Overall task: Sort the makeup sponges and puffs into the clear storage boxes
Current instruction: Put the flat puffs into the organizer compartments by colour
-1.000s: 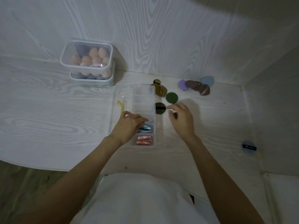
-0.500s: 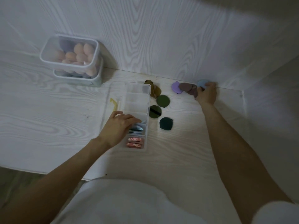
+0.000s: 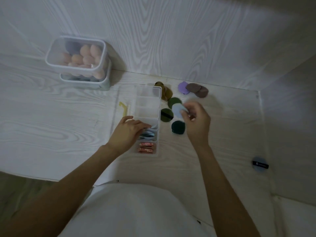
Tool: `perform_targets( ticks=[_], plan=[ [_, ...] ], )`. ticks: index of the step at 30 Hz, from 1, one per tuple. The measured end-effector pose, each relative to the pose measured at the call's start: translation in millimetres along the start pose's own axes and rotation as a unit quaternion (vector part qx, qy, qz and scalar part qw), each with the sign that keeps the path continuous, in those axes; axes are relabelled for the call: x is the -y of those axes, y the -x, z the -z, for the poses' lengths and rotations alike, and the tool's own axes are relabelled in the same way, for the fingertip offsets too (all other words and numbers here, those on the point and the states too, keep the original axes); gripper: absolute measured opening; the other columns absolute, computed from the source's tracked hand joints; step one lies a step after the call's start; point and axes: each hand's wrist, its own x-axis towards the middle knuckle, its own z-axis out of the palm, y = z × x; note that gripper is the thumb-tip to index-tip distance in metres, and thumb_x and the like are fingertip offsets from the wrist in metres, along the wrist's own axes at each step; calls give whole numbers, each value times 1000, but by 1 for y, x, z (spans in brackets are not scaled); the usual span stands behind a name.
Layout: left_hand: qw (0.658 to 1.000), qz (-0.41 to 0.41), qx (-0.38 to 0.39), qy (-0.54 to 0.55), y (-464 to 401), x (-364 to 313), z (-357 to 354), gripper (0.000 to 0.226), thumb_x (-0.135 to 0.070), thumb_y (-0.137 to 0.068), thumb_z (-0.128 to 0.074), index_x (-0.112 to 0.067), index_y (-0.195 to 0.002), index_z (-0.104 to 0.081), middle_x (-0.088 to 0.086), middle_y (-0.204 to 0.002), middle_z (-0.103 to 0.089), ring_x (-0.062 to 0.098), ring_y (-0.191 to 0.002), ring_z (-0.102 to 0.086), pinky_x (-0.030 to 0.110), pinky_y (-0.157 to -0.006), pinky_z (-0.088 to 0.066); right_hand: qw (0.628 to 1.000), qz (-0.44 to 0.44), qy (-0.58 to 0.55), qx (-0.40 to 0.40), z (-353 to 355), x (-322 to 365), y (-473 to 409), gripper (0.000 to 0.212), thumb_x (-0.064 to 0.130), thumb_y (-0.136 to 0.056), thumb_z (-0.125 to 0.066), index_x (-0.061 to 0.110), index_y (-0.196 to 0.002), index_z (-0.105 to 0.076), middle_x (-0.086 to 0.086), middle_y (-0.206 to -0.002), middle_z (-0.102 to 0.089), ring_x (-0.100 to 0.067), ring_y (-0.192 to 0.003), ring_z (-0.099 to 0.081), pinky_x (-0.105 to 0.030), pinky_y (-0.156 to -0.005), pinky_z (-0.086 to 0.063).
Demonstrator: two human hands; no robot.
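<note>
At far left, well away from either hand, the two stacked tubs (image 3: 80,65) hold peach sponges and have not moved. The left hand (image 3: 126,134) stays on the divided box (image 3: 148,100), fingers bent down into the compartment of blue puffs (image 3: 148,135), parting or steadying them; it pinches nothing that can be made out. Just nearer the body than those fingers is the compartment of pink puffs (image 3: 146,147); beyond them three compartments look empty. The change is on the right: half a second ago the right hand (image 3: 196,122) was stretched out to the far cluster by the wall, and it has come back holding a pale blue puff (image 3: 177,110) pinched at its edge between thumb and fingertips. The puff sits just right of the box, over the green puffs (image 3: 166,115) on the table. Beyond that grip lie the purple and brown puffs (image 3: 193,88); another blue puff (image 3: 259,164) lies well off to its right. Since the left fingers hold the blue slot, the carried puff most likely goes in there next, a short move leftward.
</note>
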Motion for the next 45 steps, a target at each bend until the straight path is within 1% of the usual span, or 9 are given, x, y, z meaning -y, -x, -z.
perform_targets(
  ticks=[6, 13, 17, 20, 28, 32, 36, 39, 45],
  plan=[
    [1000, -21, -6, -1, 2, -1, -3, 38, 5, -68, -71, -15, -100, -71, 5, -93, -70, 24, -81, -67, 43, -92, -43, 996, 50, -18, 71, -33, 24, 44, 13, -3, -81, -62, 6, -91, -64, -4, -89, -65, -6, -82, -56, -14, -73, -47],
    [998, -26, -33, 36, 10, -1, 0, 28, -6, -74, -58, -11, -97, -73, 9, -87, -69, 24, -77, -67, 46, -92, -44, 960, 173, 190, 107, -50, 37, 32, 5, 9, -80, -59, 11, -81, -63, -3, -75, -65, -20, -68, -57, -29, -63, -40],
    [998, -34, -34, 51, 15, 0, 5, 27, -2, -72, -61, -10, -95, -73, 8, -86, -70, 23, -77, -67, 34, -94, -40, 917, 251, 279, 135, -57, 37, 30, 13, 13, -77, -51, 13, -71, -62, -3, -63, -60, -24, -59, -54, -33, -64, -36],
    [997, -38, -31, 60, 22, 5, 6, 29, -13, -80, -48, -12, -96, -73, 4, -81, -71, 19, -72, -67, 29, -92, -35, 905, 232, 320, 157, -65, 35, 39, 6, 11, -74, -66, 15, -69, -66, -2, -67, -61, -23, -64, -55, -32, -63, -40],
    [995, -14, -33, 98, 34, 14, 6, 21, -19, -86, -52, -10, -95, -69, 4, -86, -70, 21, -75, -65, 27, -87, -39, 897, 213, 342, 181, -75, 46, 52, 9, 10, -70, -75, 17, -65, -71, -1, -61, -62, -23, -64, -54, -28, -62, -22],
    [995, -7, -22, 94, 35, 9, 10, 29, -19, -87, -46, -9, -110, -61, 7, -104, -66, 21, -92, -59, 29, -88, -39, 922, 189, 299, 160, -75, 43, 54, 6, 5, -71, -72, 10, -72, -69, -4, -64, -66, -24, -65, -55, -29, -63, -22],
    [998, -13, 14, 59, 33, 10, 12, 29, -14, -84, -50, -12, -109, -63, 4, -101, -69, 23, -86, -65, 36, -89, -45, 932, 162, 275, 170, -73, 41, 56, 9, 13, -80, -60, 10, -79, -68, -5, -70, -68, -24, -70, -56, -32, -66, -36],
    [999, -20, 27, 24, 34, 17, 17, 35, -22, -84, -40, -16, -103, -68, 1, -99, -70, 21, -82, -66, 35, -87, -46, 947, 131, 225, 186, -65, 43, 60, 14, 14, -83, -62, 11, -96, -67, -4, -84, -70, -23, -85, -56, -31, -73, -35],
    [999, 23, 40, -17, 43, 49, 31, 38, -27, -85, -37, -21, -105, -70, -2, -105, -70, 20, -90, -65, 37, -90, -38, 885, 171, 224, 372, -65, 48, 68, 52, 28, -91, -56, 18, -139, -38, -6, -125, -56, -24, -117, -41, -34, -87, -29]
  ],
)
